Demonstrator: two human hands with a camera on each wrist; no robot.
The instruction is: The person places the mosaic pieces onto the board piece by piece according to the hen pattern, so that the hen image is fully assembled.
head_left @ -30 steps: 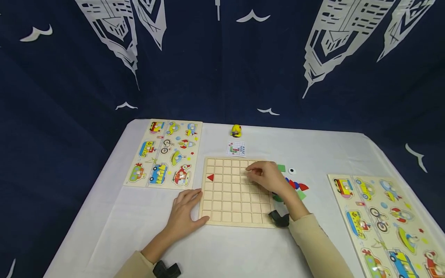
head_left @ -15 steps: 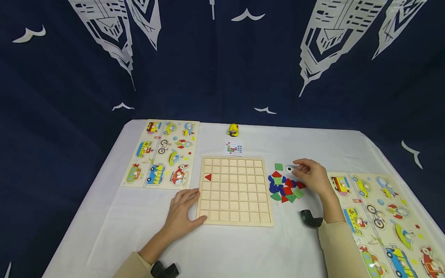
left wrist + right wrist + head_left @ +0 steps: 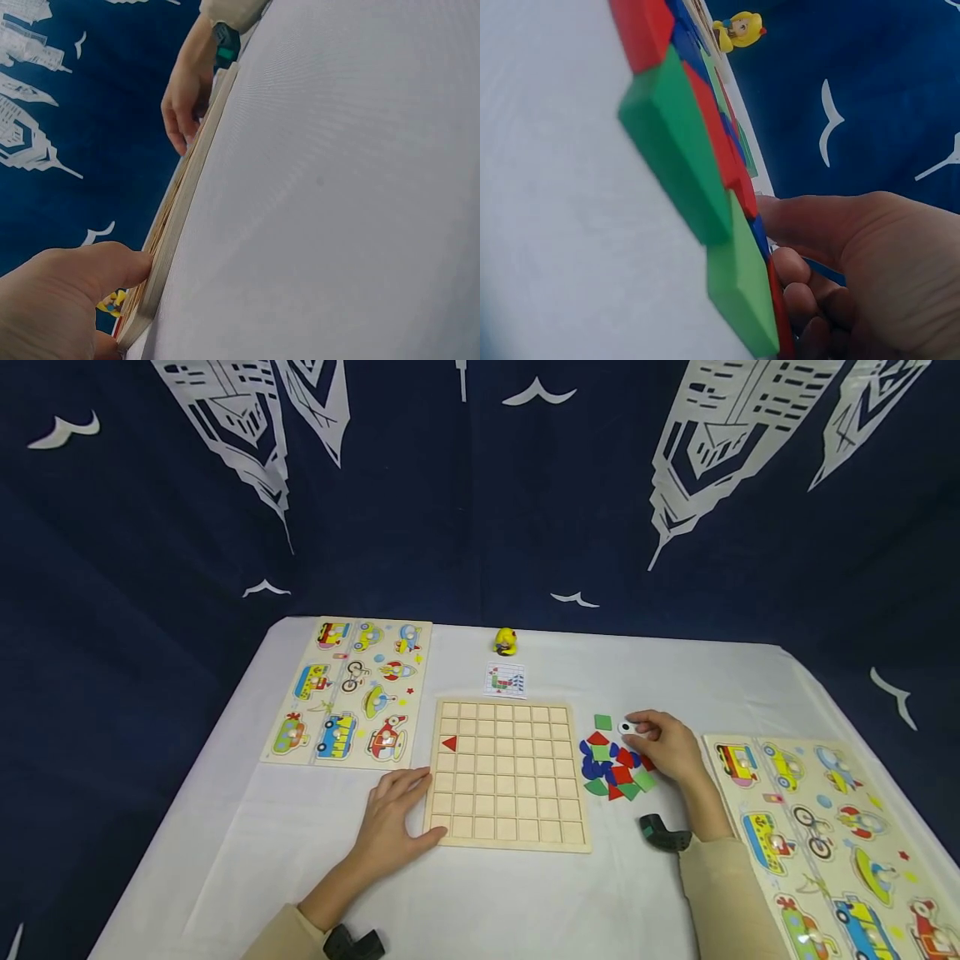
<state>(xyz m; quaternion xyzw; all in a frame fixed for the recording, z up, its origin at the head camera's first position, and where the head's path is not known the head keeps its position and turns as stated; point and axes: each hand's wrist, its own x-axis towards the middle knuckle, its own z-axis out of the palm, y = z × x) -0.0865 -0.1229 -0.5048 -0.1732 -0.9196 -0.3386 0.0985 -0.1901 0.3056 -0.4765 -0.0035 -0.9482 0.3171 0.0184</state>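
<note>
A square wooden grid board lies mid-table with a red triangle in one cell near its left edge. My left hand rests against the board's left side, fingers extended, thumb at the near-left corner; the left wrist view shows the thumb touching the board's edge. To the right of the board, my right hand pinches a white round piece with a black dot between thumb and fingers, at table level. In the right wrist view the fingertips are partly hidden behind coloured pieces.
A pile of red, blue and green pieces lies beside the board, with a green square behind it. A pattern card and a yellow figurine stand beyond. Vehicle puzzle boards flank left and right.
My right hand has gone from above the board to the white round piece on the right, its fingers now closed around it. The left hand stays at the board's edge.
</note>
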